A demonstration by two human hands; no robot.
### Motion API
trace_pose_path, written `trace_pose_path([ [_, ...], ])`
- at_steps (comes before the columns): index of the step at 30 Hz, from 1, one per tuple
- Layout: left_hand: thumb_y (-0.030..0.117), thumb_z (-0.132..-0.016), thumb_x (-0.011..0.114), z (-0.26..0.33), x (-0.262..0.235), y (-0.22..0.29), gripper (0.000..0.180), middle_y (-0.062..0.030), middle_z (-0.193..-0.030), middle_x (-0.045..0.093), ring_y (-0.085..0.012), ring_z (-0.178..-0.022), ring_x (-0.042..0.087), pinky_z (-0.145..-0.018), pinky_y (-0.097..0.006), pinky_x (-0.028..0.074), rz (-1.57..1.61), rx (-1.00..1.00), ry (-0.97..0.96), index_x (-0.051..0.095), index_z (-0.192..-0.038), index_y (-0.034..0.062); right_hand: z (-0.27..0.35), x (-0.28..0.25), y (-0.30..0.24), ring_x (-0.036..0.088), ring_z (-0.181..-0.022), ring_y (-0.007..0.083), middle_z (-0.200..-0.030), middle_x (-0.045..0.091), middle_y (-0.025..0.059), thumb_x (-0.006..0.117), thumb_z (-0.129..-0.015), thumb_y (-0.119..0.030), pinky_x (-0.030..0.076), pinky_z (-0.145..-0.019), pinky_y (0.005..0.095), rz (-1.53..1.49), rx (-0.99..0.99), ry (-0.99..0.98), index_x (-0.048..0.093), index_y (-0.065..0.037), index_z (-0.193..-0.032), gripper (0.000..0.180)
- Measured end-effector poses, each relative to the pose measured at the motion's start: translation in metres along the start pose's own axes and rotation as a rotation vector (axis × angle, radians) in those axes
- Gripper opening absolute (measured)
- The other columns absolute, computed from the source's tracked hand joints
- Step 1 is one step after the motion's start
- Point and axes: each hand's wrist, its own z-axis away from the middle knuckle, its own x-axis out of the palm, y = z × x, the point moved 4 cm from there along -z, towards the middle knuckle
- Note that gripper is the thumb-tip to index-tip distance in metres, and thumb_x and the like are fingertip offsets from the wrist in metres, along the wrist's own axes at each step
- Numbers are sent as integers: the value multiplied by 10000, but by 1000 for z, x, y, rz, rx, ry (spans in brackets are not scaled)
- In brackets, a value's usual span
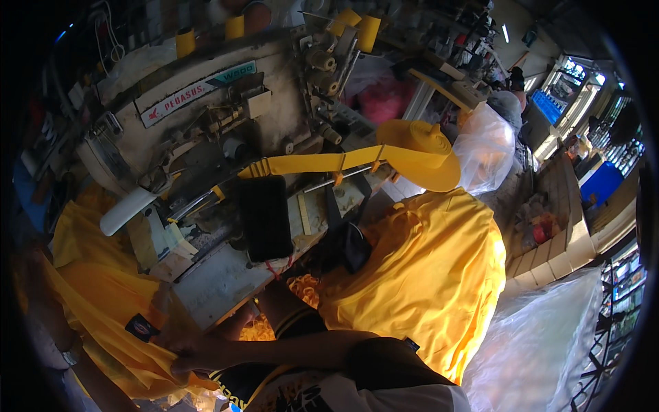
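My right hand (187,360) reaches across to the lower left and pinches a fold of yellow fabric (103,302), close to a small black label (142,327) sewn on it. The fabric drapes down from the bed of an industrial sewing machine (206,103). A flat yellow tape (309,163) runs from a big yellow roll (419,147) into the machine head. At the lower left edge a forearm with a wristband (67,357) shows. Its hand is hidden under the fabric.
A black flat rectangular object (264,216) lies on the machine bed. A heap of yellow garments (425,275) sits to the right, with clear plastic bags (542,350) beside it. Yellow thread cones (184,42) stand above the machine. Wooden crates (556,247) lie at the far right.
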Motion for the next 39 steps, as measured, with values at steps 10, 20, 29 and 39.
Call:
trace_pose_path([
  [10,78,-797,673,-26,-11,106,128,-71,-795,569,-187,-736,535,-648,-279,405,857,-265,-271,662,-907,12,124,-87,-94,627,-616,126,-680,621,60,677,-895,-171,477,-538,265,623,-113,37,610,19,-857,205],
  [20,-115,-586,700,-47,-12,142,275,-68,-792,577,-175,-717,552,-640,-278,431,782,-282,-231,645,-828,4,33,-48,-72,654,-780,260,-887,634,125,672,-873,-121,513,-688,339,698,-465,387,595,-2,-1062,236],
  [29,-67,-812,594,-21,-16,77,127,-39,-870,596,-143,-822,573,-764,-264,455,638,-294,-304,616,-896,26,14,-49,-49,582,-675,163,-780,606,65,667,-870,-104,442,-619,315,449,-348,290,609,-2,-951,142],
  [39,138,-924,579,-3,-1,49,134,-55,-951,652,-151,-866,604,-793,-272,454,501,-402,-333,657,-938,31,0,-41,-55,545,-676,134,-714,557,51,663,-874,-93,438,-640,285,485,-307,294,603,15,-914,130],
])
